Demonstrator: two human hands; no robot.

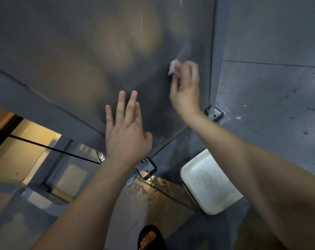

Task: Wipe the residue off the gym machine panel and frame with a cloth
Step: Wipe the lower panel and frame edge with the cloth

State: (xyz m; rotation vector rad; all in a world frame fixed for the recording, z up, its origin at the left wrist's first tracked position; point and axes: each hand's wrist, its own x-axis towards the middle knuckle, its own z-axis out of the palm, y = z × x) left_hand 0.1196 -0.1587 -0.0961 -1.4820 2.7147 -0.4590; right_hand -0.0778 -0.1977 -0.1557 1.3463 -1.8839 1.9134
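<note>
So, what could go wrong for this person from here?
The floor has wet patches right by the sandal, so a slip seems possible. The basin of foamy water sits close to that foot and might get kicked over. The left hand presses flat on the panel while the right hand rubs with the cloth, so it may leave fresh smears.
</note>
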